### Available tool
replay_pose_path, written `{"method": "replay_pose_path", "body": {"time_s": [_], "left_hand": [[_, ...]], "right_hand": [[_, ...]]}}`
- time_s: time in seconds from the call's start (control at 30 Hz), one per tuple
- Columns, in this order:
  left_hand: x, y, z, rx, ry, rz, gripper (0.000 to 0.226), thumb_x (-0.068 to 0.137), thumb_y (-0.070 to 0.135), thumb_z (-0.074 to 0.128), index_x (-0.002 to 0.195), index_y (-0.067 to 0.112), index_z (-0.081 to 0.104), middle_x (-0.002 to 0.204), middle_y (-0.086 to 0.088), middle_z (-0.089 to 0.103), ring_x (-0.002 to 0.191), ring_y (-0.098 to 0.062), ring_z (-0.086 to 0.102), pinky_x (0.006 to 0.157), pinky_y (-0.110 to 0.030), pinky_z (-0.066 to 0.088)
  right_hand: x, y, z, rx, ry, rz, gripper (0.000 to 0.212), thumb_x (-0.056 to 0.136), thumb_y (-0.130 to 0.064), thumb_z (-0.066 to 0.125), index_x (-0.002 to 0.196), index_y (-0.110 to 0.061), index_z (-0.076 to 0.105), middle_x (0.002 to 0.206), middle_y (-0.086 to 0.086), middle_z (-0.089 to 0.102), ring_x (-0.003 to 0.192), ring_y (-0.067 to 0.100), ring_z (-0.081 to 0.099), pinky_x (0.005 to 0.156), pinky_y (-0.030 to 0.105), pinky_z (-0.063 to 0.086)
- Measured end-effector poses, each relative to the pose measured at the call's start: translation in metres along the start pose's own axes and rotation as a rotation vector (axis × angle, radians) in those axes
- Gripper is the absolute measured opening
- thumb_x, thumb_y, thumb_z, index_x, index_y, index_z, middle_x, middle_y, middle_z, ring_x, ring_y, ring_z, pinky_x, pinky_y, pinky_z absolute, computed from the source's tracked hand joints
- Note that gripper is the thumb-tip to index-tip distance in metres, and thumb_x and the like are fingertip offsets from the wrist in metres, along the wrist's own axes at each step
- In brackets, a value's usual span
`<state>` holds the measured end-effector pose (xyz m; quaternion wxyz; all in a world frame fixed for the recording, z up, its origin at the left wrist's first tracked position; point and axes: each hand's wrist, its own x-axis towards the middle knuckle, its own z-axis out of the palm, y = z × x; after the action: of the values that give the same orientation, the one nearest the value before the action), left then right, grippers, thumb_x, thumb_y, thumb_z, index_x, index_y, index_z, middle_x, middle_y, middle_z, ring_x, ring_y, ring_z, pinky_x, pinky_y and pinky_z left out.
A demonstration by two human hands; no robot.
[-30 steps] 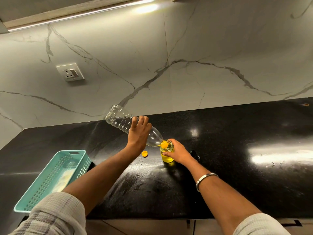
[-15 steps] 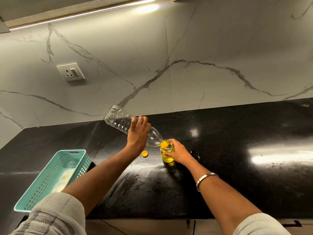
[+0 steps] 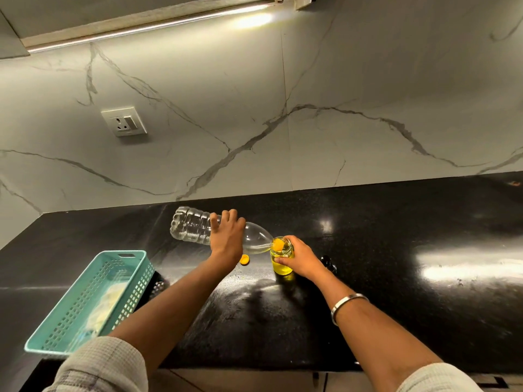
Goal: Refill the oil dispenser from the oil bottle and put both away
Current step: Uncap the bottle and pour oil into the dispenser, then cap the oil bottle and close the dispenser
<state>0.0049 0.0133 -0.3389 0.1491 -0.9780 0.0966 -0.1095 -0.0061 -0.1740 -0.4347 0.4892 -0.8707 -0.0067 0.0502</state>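
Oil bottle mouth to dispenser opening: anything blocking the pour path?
Nothing visible. The left hand tips the oil bottle with its orange neck right at the open top of the dispenser, steadied by the right hand. The loose orange cap lies aside on the counter.

pale checked sleeves (image 3: 99, 366), silver bangle (image 3: 346, 304) on right wrist

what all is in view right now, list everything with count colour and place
oil bottle: 1, clear, tipped, mouth at the dispenser
oil dispenser: 1, glass with yellow oil, on counter
cap: 1, orange, counter under the bottle
basket: 1, teal, counter left
socket: 1, white, wall
counter: 1, black
bangle: 1, silver, right wrist
left hand: holds the bottle
right hand: grips the dispenser
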Motion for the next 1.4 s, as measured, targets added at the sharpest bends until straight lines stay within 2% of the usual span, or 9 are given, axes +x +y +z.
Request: {"method": "replay_pose_path", "body": {"time_s": [0.23,0.37,0.43,0.57,0.83,1.0,1.2,1.33,1.4], "left_hand": [[-0.01,-0.004,0.017,-0.16,-0.085,-0.11,0.052,0.076,0.005,0.063,0.123,0.025,0.051,0.122,-0.001,0.041,0.12,-0.022,0.038,0.103,-0.042,0.022],[-0.013,-0.009,0.028,-0.242,-0.145,-0.12,0.062,0.075,0.027,0.076,0.129,0.026,0.047,0.125,0.001,0.042,0.122,-0.02,0.039,0.102,-0.042,0.024],[-0.013,-0.011,0.032,-0.263,-0.184,-0.125,0.071,0.07,0.036,0.08,0.132,0.027,0.045,0.128,0.0,0.041,0.125,-0.021,0.038,0.102,-0.043,0.025],[-0.011,-0.013,0.042,-0.321,-0.228,-0.141,0.078,0.068,0.036,0.082,0.135,0.029,0.043,0.133,0.001,0.04,0.129,-0.02,0.036,0.104,-0.044,0.025],[-0.008,-0.015,0.054,-0.457,-0.26,-0.142,0.08,0.064,0.036,0.083,0.134,0.031,0.043,0.131,0.004,0.039,0.127,-0.018,0.037,0.102,-0.044,0.023],[-0.009,-0.02,0.053,-0.666,-0.265,-0.211,0.082,0.063,0.044,0.082,0.134,0.032,0.044,0.128,0.006,0.042,0.123,-0.016,0.041,0.099,-0.044,0.025],[-0.017,-0.037,0.055,-0.958,-0.164,-0.29,0.064,0.055,0.046,0.084,0.11,0.037,0.053,0.111,0.015,0.046,0.103,-0.01,0.051,0.084,-0.035,0.027],[-0.021,-0.05,0.059,-1.25,-0.095,-0.334,0.06,0.053,0.04,0.088,0.104,0.038,0.056,0.112,0.008,0.052,0.105,-0.013,0.056,0.096,-0.045,0.043],[-0.024,-0.058,0.061,-1.378,-0.065,-0.353,0.058,0.055,0.032,0.091,0.1,0.039,0.055,0.113,0.004,0.055,0.109,-0.015,0.057,0.097,-0.043,0.047]], "right_hand": [[0.002,0.0,-0.004,0.02,-0.026,0.025,0.064,0.073,-0.019,0.082,0.129,-0.018,0.049,0.128,0.004,0.057,0.114,0.015,0.056,0.098,0.027,0.044],[0.002,0.004,-0.016,0.07,-0.164,0.046,0.08,0.078,-0.008,0.075,0.145,-0.014,0.033,0.144,0.004,0.045,0.128,0.019,0.049,0.106,0.031,0.043],[0.004,0.004,-0.025,0.096,-0.21,0.074,0.075,0.084,0.001,0.063,0.148,-0.013,0.028,0.148,0.005,0.04,0.13,0.023,0.047,0.1,0.029,0.045],[0.012,0.004,-0.041,0.097,-0.034,0.13,0.071,0.08,0.018,0.037,0.145,-0.01,0.036,0.144,0.01,0.045,0.123,0.028,0.053,0.087,0.027,0.046],[0.026,0.0,-0.058,0.079,0.149,0.073,0.062,0.081,0.017,0.044,0.135,-0.013,0.048,0.129,0.006,0.057,0.102,0.014,0.06,0.075,0.015,0.048],[0.037,-0.016,-0.056,0.038,0.19,0.018,0.057,0.081,0.015,0.044,0.13,-0.013,0.053,0.121,0.005,0.061,0.098,0.016,0.062,0.087,0.028,0.053],[0.051,-0.042,-0.049,-0.009,0.166,-0.057,0.05,0.084,0.014,0.042,0.125,-0.011,0.057,0.113,0.006,0.063,0.096,0.017,0.063,0.085,0.027,0.053],[0.061,-0.06,-0.036,-0.042,0.117,-0.089,0.045,0.086,0.012,0.041,0.121,-0.009,0.06,0.11,0.007,0.064,0.095,0.016,0.062,0.084,0.025,0.052],[0.069,-0.069,-0.025,-0.087,0.063,-0.085,0.043,0.087,0.01,0.042,0.118,-0.01,0.061,0.109,0.006,0.065,0.095,0.016,0.062,0.084,0.024,0.051]]}}
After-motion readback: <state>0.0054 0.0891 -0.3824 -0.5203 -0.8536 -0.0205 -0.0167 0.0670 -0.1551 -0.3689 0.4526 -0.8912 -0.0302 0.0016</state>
